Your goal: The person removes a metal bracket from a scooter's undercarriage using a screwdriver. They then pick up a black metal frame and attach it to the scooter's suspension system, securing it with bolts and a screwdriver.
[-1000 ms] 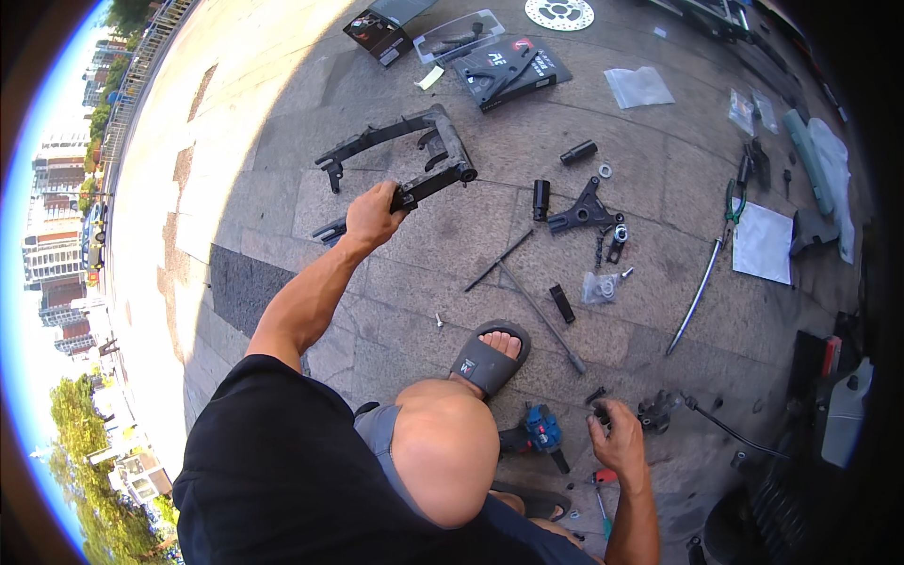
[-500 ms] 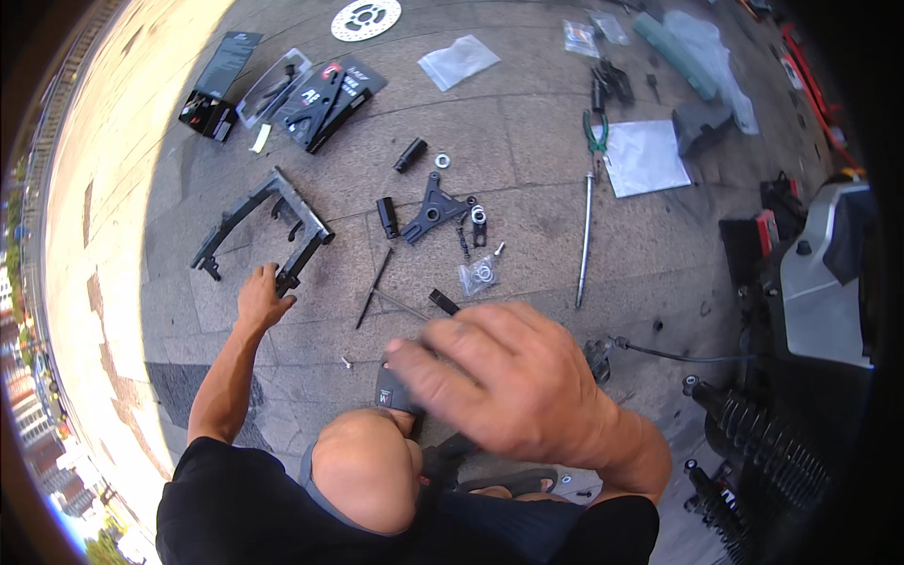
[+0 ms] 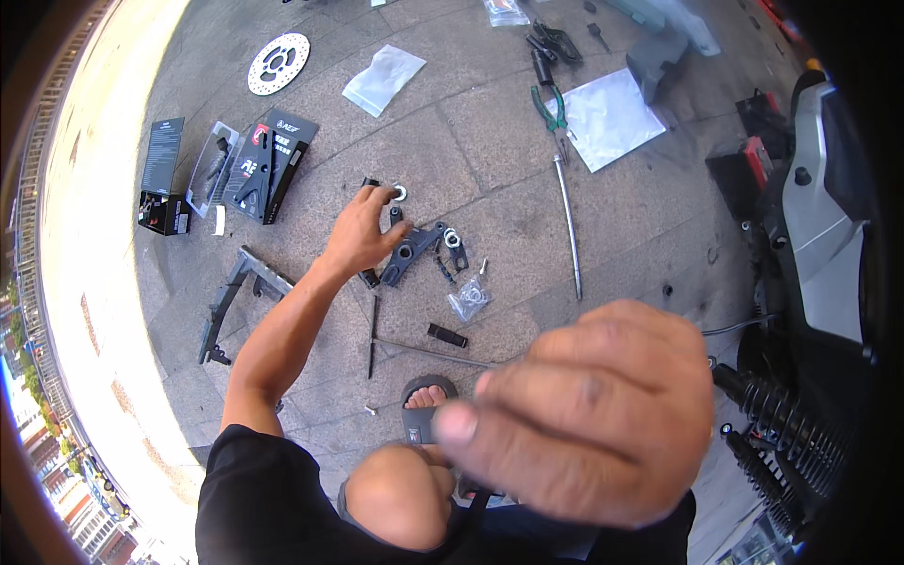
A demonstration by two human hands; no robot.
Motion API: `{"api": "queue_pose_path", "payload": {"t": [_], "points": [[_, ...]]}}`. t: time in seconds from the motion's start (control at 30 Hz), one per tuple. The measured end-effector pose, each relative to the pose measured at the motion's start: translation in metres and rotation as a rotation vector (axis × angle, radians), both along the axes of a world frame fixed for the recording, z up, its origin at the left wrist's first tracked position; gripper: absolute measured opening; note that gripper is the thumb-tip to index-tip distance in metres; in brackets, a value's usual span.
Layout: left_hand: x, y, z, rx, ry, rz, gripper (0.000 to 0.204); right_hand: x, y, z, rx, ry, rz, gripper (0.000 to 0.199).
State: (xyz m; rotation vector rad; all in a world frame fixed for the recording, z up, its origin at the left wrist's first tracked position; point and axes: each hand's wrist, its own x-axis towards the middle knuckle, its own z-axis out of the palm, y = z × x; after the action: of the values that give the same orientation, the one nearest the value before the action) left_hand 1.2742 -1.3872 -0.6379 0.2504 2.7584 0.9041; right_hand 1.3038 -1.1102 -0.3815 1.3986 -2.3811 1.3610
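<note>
Left hand reaches far over the paving, fingers curled loosely on a small black cylinder beside the black bracket. Right hand, near the lens, is blurred and loosely curled; whether it holds anything cannot be told. Risk: nearby washers may scatter if brushed.

The brake disc lies on the paved floor, at the far left. Right of the disc lies a clear plastic bag. Below the disc lie a black box and two open black packages. Well right of the disc lie green-handled pliers, touching a white sheet. A long metal rod extends below the pliers.
</note>
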Motion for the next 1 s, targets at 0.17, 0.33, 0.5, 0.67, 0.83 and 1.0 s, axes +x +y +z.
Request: {"api": "queue_pose_path", "payload": {"t": [0.17, 0.33, 0.5, 0.67, 0.83, 1.0], "points": [[-0.037, 0.041, -0.021, 0.029, 0.077, -0.074, 0.054, -0.009, 0.004, -0.129, 0.257, -0.290, -0.312, 0.038], [-0.037, 0.041, -0.029, 0.029, -0.052, -0.098, 0.055, 0.033, 0.007, -0.224, 0.314, -0.588, -0.415, 0.039], [-0.060, 0.006, -0.044, 0.016, 0.086, 0.075, 0.056, 0.043, 0.019, -0.271, 0.283, -0.901, -0.661, 0.041], [-0.167, -0.051, -0.084, -0.011, 0.278, 0.402, 0.051, 0.020, 0.011, -0.296, 0.188, -0.946, -0.710, 0.039], [-0.263, -0.110, -0.119, -0.236, 0.350, 0.410, 0.038, -0.050, -0.013, -0.282, -0.258, -1.246, -0.765, 0.039], [-0.277, -0.106, -0.146, -0.306, 0.377, 0.543, 0.036, -0.247, -0.092, -0.255, -0.608, -1.410, -0.776, 0.034]]}}
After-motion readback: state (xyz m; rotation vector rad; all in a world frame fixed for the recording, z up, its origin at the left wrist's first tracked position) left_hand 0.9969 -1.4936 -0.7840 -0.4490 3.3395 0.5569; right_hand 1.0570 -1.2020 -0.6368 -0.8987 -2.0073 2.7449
